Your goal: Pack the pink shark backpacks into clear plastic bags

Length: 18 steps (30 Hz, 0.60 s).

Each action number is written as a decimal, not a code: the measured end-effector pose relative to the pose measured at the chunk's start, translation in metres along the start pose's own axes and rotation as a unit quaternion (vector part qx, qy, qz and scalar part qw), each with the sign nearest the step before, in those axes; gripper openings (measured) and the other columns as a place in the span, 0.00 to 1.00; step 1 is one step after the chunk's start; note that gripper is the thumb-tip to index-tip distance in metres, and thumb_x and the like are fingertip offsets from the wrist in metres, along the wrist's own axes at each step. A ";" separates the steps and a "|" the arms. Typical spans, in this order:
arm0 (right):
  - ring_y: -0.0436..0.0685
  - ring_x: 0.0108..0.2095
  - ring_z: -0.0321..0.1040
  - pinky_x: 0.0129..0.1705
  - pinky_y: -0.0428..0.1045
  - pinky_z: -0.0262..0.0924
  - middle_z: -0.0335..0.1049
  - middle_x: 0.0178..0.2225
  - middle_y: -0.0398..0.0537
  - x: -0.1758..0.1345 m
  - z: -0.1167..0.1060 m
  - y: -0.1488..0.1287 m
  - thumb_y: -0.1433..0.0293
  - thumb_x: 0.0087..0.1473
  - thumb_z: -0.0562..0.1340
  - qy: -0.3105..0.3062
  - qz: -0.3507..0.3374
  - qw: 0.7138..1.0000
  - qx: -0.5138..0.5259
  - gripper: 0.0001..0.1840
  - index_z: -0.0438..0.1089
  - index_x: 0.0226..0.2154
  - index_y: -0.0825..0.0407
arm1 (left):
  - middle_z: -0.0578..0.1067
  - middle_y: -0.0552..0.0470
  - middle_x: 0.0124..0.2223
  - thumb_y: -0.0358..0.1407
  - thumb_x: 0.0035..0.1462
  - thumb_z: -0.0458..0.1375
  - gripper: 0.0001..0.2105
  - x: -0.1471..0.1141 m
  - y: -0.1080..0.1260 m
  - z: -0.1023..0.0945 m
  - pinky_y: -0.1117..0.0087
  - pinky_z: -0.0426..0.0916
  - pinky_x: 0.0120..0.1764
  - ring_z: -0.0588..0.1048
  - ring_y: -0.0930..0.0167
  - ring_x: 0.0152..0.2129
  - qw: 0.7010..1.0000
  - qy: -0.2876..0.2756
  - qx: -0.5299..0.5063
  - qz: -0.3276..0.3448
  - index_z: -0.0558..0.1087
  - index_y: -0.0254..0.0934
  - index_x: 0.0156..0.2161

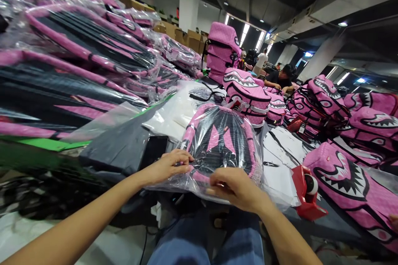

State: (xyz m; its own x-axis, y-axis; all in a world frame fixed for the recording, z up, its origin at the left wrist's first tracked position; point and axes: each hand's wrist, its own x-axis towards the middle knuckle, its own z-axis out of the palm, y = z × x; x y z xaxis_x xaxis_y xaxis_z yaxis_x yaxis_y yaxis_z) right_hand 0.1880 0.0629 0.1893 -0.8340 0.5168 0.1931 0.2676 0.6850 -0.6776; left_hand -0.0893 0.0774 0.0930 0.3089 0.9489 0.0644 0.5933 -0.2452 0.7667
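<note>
A pink and black backpack [222, 143] lies on its front in a clear plastic bag [199, 188], its black padded back facing up. My left hand [169, 166] rests on the bag's near left edge, fingers stretched out and slightly apart. At the near edge, my right hand [234, 186] is closed, its fingers curled over the loose plastic; the fingertips are partly hidden and a little blurred. A dark phone-like slab [154, 149] lies beyond my left hand. To the right stands a red tape dispenser [307, 192] with a roll in it.
Bagged backpacks [93, 37] are heaped on the left. Pink shark-face backpacks [245, 91] stand behind, with more [345, 178] at the right. White sheets [282, 149] and a black pen [271, 164] lie between. Across the table, a person [280, 78] bends over backpacks.
</note>
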 end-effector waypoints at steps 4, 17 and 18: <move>0.49 0.29 0.59 0.31 0.45 0.47 0.65 0.27 0.38 0.078 0.007 0.031 0.68 0.60 0.68 -0.144 0.070 0.967 -0.201 0.08 0.68 0.33 0.50 | 0.79 0.51 0.52 0.51 0.59 0.56 0.17 0.000 -0.001 0.003 0.61 0.60 0.60 0.69 0.62 0.55 1.000 0.006 0.005 0.013 0.75 0.42 0.29; 0.56 0.34 0.70 0.31 0.47 0.50 0.76 0.33 0.45 0.072 0.051 0.046 0.57 0.51 0.73 -0.099 0.151 0.943 -0.281 0.17 0.70 0.36 0.50 | 0.78 0.50 0.53 0.50 0.61 0.55 0.15 -0.004 -0.002 0.008 0.53 0.56 0.62 0.67 0.60 0.58 1.000 0.009 -0.007 -0.005 0.73 0.42 0.31; 0.57 0.34 0.71 0.31 0.47 0.50 0.76 0.33 0.46 0.077 0.058 0.047 0.55 0.50 0.73 -0.108 0.167 0.934 -0.295 0.20 0.71 0.37 0.50 | 0.78 0.50 0.53 0.50 0.60 0.55 0.14 -0.005 0.000 0.007 0.52 0.55 0.62 0.67 0.59 0.58 1.000 0.011 0.000 -0.016 0.73 0.42 0.31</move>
State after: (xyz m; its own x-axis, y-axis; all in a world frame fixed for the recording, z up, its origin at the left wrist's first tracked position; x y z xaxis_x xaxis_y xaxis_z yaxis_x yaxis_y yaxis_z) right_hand 0.1083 0.1050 0.1313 -0.7172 0.6804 -0.1509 0.6969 0.7008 -0.1526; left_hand -0.0857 0.0714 0.0883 0.2734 0.9605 0.0530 0.6029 -0.2140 0.7686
